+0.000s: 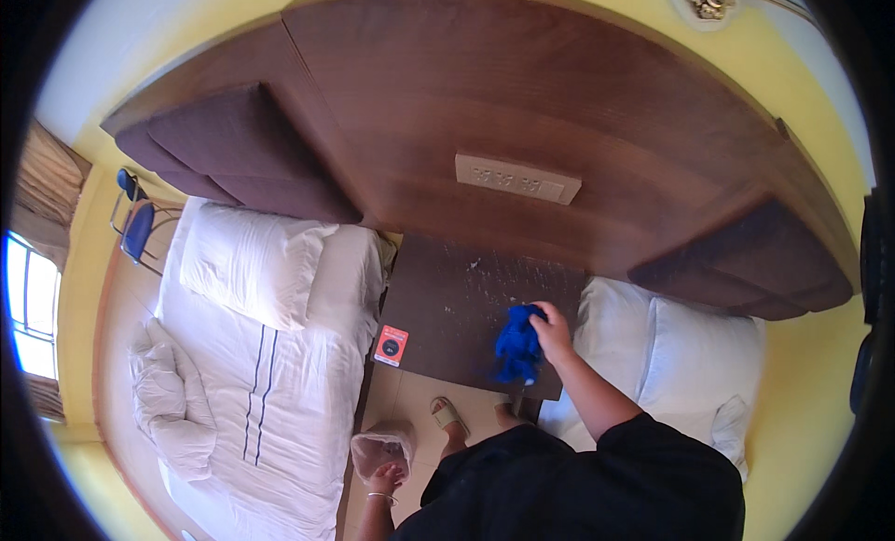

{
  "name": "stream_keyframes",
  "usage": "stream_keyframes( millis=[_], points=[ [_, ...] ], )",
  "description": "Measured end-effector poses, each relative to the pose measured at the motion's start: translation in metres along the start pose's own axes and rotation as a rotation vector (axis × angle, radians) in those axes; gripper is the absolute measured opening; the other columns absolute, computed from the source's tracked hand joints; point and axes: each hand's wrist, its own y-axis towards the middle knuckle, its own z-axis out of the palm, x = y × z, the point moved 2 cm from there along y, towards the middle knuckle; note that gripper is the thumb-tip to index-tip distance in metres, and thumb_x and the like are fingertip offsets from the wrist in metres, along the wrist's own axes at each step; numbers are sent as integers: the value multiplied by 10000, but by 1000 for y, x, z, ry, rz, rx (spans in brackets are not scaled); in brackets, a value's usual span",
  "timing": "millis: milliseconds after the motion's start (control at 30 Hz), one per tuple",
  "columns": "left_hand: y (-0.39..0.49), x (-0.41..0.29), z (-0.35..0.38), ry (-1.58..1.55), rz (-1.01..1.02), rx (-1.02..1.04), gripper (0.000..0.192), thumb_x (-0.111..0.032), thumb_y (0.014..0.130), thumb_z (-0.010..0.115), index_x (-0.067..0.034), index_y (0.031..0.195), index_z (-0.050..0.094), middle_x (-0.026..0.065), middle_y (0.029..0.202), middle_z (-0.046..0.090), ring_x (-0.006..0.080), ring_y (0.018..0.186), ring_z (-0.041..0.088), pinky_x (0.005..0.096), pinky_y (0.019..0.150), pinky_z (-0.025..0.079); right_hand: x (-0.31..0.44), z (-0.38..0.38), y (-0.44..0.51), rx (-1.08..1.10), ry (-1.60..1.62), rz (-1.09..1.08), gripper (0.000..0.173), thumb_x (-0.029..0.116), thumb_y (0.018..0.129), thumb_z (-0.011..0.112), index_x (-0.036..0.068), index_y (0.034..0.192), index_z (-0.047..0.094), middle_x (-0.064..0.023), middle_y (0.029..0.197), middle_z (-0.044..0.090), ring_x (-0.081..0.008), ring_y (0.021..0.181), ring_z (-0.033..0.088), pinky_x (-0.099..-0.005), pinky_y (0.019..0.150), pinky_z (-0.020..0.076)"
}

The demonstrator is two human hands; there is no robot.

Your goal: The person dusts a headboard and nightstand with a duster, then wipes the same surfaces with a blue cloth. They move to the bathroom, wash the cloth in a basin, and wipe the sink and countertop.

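My right hand [552,333] grips a crumpled blue cloth [519,342] over the right front part of a dark brown bedside table [433,289]. White flecks and streaks are scattered on the tabletop towards the back. My left hand [387,477], with a bracelet at the wrist, holds the near rim of a waste bin [407,437] lined with a thin clear bag. The bin is left of my feet, in front of the table. A red printed card [391,346] lies at the table's left front corner.
A white-made bed [301,394] with a pillow [245,261] flanks the table on the left. Another bed with white pillows [615,338] stands on the right. Behind the table rises a wooden headboard panel [531,94] with a socket strip [517,179]. A blue chair [138,228] stands far left.
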Motion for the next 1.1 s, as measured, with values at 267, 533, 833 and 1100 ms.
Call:
stream_keyframes(
  millis=[267,533,833,1100],
  points=[
    [28,22,-68,-24,-125,-2,192,-271,903,578,-167,1063,591,41,896,660,193,756,642,349,580,486,80,-91,-1,-440,1,-137,309,101,856,586,26,1153,546,-82,1087,575,-175,1010,530,-303,915,411],
    [52,-19,-81,-9,-37,-34,218,-238,898,573,-128,1087,581,47,856,646,141,653,605,266,489,471,319,-150,75,-1067,-583,-995,347,108,811,625,37,1142,550,-154,1100,507,-290,1061,479,-389,947,364],
    [48,-6,-48,49,-93,63,213,-219,905,566,-101,1082,576,56,850,649,165,681,620,295,544,480,87,-42,129,-411,-610,-619,219,26,717,582,70,930,611,-135,928,500,-312,921,494,-413,827,413],
    [25,-1,-49,88,-7,47,216,-240,910,565,-118,1086,593,54,912,659,171,763,642,302,597,490,192,49,104,-87,-617,-1108,260,0,729,623,132,952,639,-88,895,514,-273,861,513,-353,766,449]
  ],
)
